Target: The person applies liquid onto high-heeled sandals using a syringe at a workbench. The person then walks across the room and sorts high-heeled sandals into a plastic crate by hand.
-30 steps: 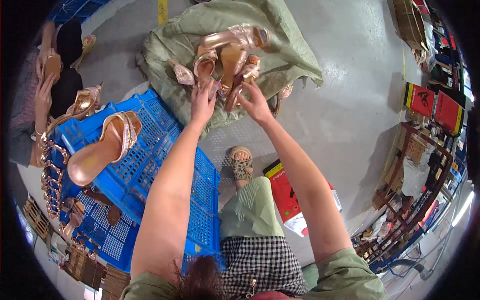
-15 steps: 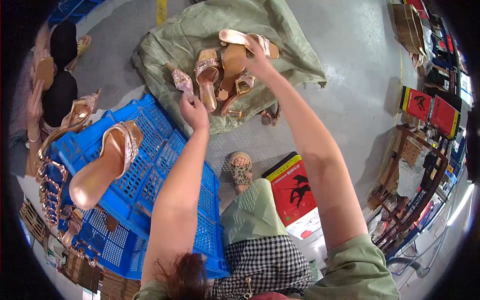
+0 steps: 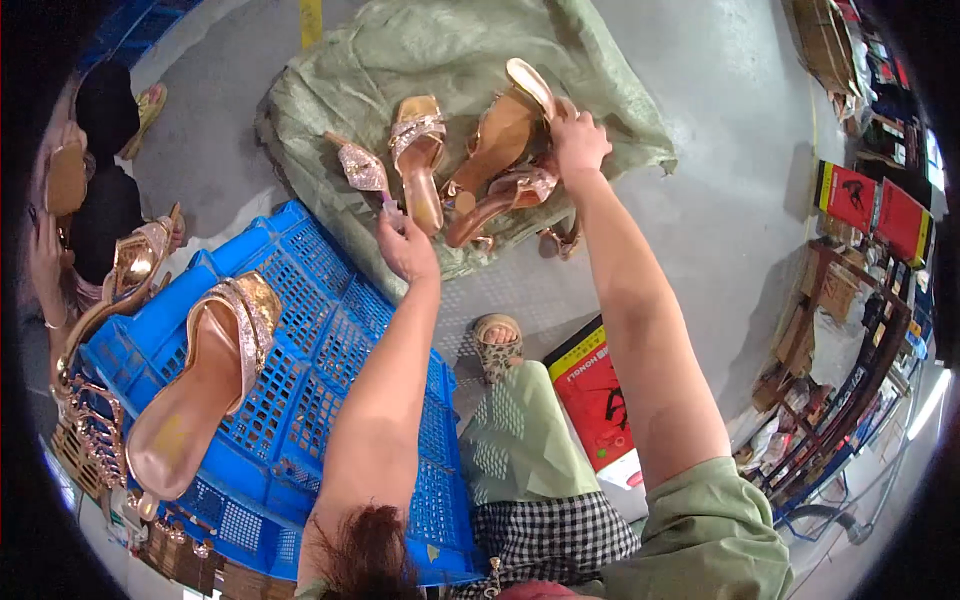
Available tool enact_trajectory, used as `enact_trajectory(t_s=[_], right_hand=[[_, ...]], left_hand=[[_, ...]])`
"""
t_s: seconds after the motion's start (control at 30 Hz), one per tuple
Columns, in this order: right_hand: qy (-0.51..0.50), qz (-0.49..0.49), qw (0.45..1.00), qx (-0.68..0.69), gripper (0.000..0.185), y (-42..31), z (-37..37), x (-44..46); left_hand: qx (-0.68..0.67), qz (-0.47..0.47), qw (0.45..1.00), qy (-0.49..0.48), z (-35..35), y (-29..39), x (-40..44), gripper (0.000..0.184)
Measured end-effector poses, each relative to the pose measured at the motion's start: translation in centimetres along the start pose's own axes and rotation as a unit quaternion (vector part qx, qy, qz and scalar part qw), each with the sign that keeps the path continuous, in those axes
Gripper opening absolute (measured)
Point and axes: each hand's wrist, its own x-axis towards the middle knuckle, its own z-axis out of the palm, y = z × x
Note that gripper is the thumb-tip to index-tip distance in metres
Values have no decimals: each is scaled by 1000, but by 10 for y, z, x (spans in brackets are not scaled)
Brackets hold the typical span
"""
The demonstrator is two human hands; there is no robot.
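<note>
Several rose-gold heeled sandals lie on a green cloth sack. My left hand (image 3: 408, 248) pinches the near end of a glitter-strapped sandal (image 3: 362, 168), whose heel points up and left. Beside it, a gold sandal (image 3: 420, 165) lies with its insole up. My right hand (image 3: 580, 145) is closed at the edge of a tilted sandal (image 3: 505, 130) that shows its tan sole; my fingertips are partly hidden. Below that one, another glitter-strapped sandal (image 3: 510, 198) lies on its side.
The green sack (image 3: 600, 60) covers part of the grey floor. A blue plastic crate (image 3: 300, 340) stands at left with a large-looking sandal (image 3: 205, 390) on top. Another person's hand (image 3: 48, 265) is at far left. A red shoebox (image 3: 600, 400) lies near my foot; loaded shelves line the right.
My right hand has moved right, shifting and tilting the sandals under it. My left hand stays at the glitter-strapped sandal. The view has shifted slightly.
</note>
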Motion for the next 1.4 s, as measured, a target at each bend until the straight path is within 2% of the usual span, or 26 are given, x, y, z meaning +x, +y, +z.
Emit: enact_trajectory(t_s=[0.03,0.07,0.1,0.13,0.17,0.2,0.23,0.27,0.3,0.37,0.4,0.43,0.47,0.5,0.53,0.6,0.63,0.67,0.73,0.77,0.83,1.0,1.1,1.13,1.2,1.4], right_hand=[[1,7,1000,1,35,18,6,0],[47,-71,996,27,32,38,13,-6],[93,-149,983,51,30,54,16,-13],[88,-137,985,52,30,74,-4,-40],[129,-219,960,120,31,88,-18,-69],[167,-298,921,188,32,100,-37,-101],[204,-315,902,213,31,107,-55,-132],[241,-332,881,238,31,113,-77,-163],[270,-347,866,237,30,120,-104,-193],[323,-363,841,238,29,130,-157,-248],[346,-362,831,240,29,133,-176,-271],[375,-378,807,254,28,136,-187,-288],[402,-395,781,268,27,138,-199,-305],[391,-388,795,253,28,138,-222,-319],[382,-399,781,291,26,137,-231,-325],[379,-387,755,369,23,136,-217,-340],[345,-390,755,397,19,137,-219,-349],[333,-362,790,365,20,136,-222,-363],[318,-345,800,374,23,134,-243,-373],[324,-340,798,379,24,133,-250,-375],[314,-311,793,418,22,126,-270,-381],[197,-274,811,477,26,113,-296,-397],[151,-265,799,517,32,107,-290,-406],[126,-258,793,537,33,104,-288,-410],[105,-260,783,556,35,103,-287,-416],[37,-245,751,612,39,102,-293,-429]], left_hand=[[-59,-22,998,-13,-3,11,0,27],[-115,-46,992,-28,-10,21,-2,23],[-116,-8,993,-14,-8,22,-3,23],[-113,-5,993,-27,-22,54,-11,23],[-258,-174,946,-92,-28,82,-13,30],[-385,-335,846,-152,-37,106,-17,39],[-415,-385,796,-212,-44,120,-21,44],[-409,-385,799,-216,-50,122,-29,44],[-355,-207,837,-362,-53,115,-38,41],[-345,-239,782,-461,-99,164,-51,44],[-389,-448,695,-406,-140,215,-59,51],[-444,-436,610,-490,-158,221,-59,51],[-478,-426,564,-521,-181,242,-64,52],[-507,-417,516,-551,-205,263,-70,53],[-518,-415,518,-540,-236,312,-75,54],[-511,-350,546,-564,-277,355,-82,52],[-482,-313,582,-575,-288,366,-86,49],[-442,-314,620,-567,-302,381,-91,47],[-357,-275,673,-586,-323,398,-98,46],[-353,-278,674,-586,-331,406,-102,46],[-322,-199,735,-563,-341,417,-112,42],[-302,-283,748,-520,-338,411,-99,32],[-327,-365,704,-514,-338,388,-89,27],[-322,-367,706,-512,-339,382,-88,27],[-316,-433,697,-476,-342,372,-86,27],[-296,-511,684,-429,-363,364,-85,29]])
